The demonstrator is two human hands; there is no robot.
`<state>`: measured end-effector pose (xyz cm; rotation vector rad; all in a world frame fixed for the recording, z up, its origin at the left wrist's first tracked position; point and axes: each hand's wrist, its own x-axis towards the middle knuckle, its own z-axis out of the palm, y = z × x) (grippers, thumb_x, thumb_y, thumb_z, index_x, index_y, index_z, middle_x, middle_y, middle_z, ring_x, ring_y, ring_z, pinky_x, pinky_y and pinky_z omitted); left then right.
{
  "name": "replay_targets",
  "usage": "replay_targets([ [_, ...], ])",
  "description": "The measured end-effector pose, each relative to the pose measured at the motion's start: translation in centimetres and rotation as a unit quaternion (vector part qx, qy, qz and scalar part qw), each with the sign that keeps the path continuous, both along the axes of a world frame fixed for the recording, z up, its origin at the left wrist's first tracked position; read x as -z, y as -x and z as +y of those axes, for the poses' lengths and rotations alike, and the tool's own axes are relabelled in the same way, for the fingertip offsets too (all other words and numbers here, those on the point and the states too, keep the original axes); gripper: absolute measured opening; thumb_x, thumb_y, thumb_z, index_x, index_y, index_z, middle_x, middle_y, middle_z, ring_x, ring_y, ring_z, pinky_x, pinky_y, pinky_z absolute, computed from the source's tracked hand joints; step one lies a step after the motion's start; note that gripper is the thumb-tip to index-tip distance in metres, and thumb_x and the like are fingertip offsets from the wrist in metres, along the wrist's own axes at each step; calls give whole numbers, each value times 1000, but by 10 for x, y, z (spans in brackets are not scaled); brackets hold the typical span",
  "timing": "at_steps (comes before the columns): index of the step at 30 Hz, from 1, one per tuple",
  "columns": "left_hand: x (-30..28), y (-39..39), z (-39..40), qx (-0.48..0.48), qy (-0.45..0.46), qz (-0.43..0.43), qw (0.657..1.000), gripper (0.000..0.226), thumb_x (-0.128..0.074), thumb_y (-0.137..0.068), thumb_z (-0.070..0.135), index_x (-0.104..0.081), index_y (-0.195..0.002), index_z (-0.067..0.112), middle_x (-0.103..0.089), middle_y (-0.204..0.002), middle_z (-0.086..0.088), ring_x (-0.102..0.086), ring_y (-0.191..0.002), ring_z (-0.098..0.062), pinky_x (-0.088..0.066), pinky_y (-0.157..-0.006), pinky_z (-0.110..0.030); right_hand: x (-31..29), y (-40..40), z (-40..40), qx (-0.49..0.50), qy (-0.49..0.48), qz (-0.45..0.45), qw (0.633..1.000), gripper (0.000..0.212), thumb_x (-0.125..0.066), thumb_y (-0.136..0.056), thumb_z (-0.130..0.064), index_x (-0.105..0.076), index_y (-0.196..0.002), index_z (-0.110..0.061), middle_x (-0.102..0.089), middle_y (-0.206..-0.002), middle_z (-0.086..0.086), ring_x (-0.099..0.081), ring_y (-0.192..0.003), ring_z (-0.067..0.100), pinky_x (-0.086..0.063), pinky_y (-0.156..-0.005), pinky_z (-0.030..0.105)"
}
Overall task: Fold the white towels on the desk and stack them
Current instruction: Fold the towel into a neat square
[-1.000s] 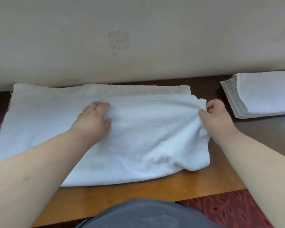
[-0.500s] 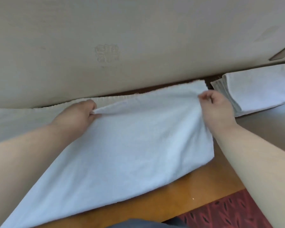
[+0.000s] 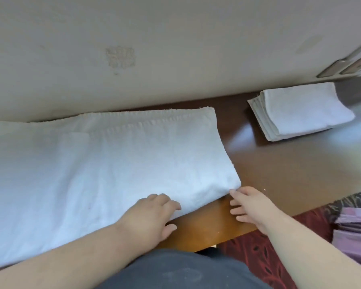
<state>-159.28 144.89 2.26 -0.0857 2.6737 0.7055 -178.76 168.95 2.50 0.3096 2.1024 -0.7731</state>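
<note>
A half-folded white towel [image 3: 104, 163] lies on the brown tabletop [image 3: 279, 167], its long axis running left to right against the beige wall [image 3: 175, 38]. Both hands sit at its near right corner: the left hand [image 3: 152, 215] rests there, fingers relaxed; the right hand [image 3: 252, 207], fingers spread, touches the corner. Folded towels [image 3: 300, 111] sit stacked far right.

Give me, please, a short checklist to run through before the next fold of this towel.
1. Towel lies flat on the desk: ok.
2. Far edges line up at the wall: ok, as far as the view shows.
3. Left hand on the near fold edge: ok.
4. Right hand at the near right corner, fingers straight: ok; no grip yet.
5. Towel's left end: cannot tell, out of frame.
6. Stack apart from the towel, with desk bare between: ok.
</note>
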Motion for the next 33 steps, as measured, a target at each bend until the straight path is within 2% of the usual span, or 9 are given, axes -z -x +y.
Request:
replay_targets([
  [4, 7, 27, 38, -12, 80, -23, 996, 59, -51, -96, 51, -28, -148, 35, -40, -139, 6, -41, -124, -20, -39, -102, -34, 9, 24, 9, -32, 74, 80, 994, 37, -68, -92, -40, -46, -121, -39, -70, -101, 0, -75, -71, 14, -62, -62, 30],
  [6, 9, 41, 53, -57, 122, -37, 990, 63, -55, -93, 52, -27, -148, 35, -40, -138, 5, -42, -123, -21, -41, -100, -35, 13, 41, 15, -88, 106, 25, 990, 22, -66, -95, -38, -56, -112, -27, -72, -102, 5, -74, -68, 15, -62, -66, 33],
  [9, 10, 50, 77, -144, 174, -69, 972, 64, -60, -90, 50, -29, -144, 35, -39, -135, 4, -41, -119, -21, -43, -94, -34, 18, 45, 26, -185, 140, -130, 964, 25, -61, -98, -44, -57, -116, -28, -77, -102, 2, -76, -77, 20, -61, -64, 31],
  [13, 8, 55, 98, -191, 228, -94, 950, 64, -64, -90, 32, -28, -142, 35, -39, -133, 4, -42, -115, -20, -45, -87, -31, 21, 39, 31, -261, 153, -101, 948, 26, -63, -95, -40, -54, -120, -36, -73, -106, -6, -75, -79, 11, -58, -63, 24],
  [16, -4, 55, 110, -230, 228, -103, 940, 67, -65, -88, 18, -27, -141, 34, -39, -131, 3, -44, -111, -20, -45, -82, -31, 12, 39, 28, -257, 197, -70, 944, 19, -59, -99, -34, -59, -117, -27, -71, -105, -2, -72, -75, 9, -57, -64, 25],
  [19, -18, 55, 122, -251, 213, -71, 941, 68, -64, -91, 34, -23, -145, 33, -37, -137, 2, -45, -116, -22, -45, -88, -33, 3, 40, 35, -155, 254, -44, 954, 15, -55, -101, -34, -64, -110, -26, -73, -104, -2, -72, -74, 9, -55, -60, 24],
  [22, -26, 59, 144, -206, 218, -22, 954, 69, -62, -91, 43, -25, -148, 34, -35, -143, 2, -42, -124, -22, -41, -97, -34, 6, 26, 53, -268, 170, -138, 938, 15, -55, -100, -34, -64, -110, -28, -71, -109, -4, -68, -76, 9, -54, -60, 23],
  [29, -8, 81, 178, -122, 219, -60, 966, 66, -64, -89, 48, -33, -144, 26, -41, -139, 0, -41, -126, -25, -35, -106, -38, 8, 58, 54, -337, 128, -316, 878, 14, -44, -103, -18, -54, -112, -19, -67, -122, 1, -66, -84, 15, -52, -81, 38],
  [33, 0, 92, 188, -145, 205, -37, 967, 59, -61, -91, 44, -37, -141, 24, -44, -133, 0, -42, -123, -25, -35, -104, -38, 3, 93, 37, -389, 71, -355, 847, 22, -42, -106, -34, -56, -117, -21, -70, -114, -1, -69, -86, 17, -53, -74, 34],
])
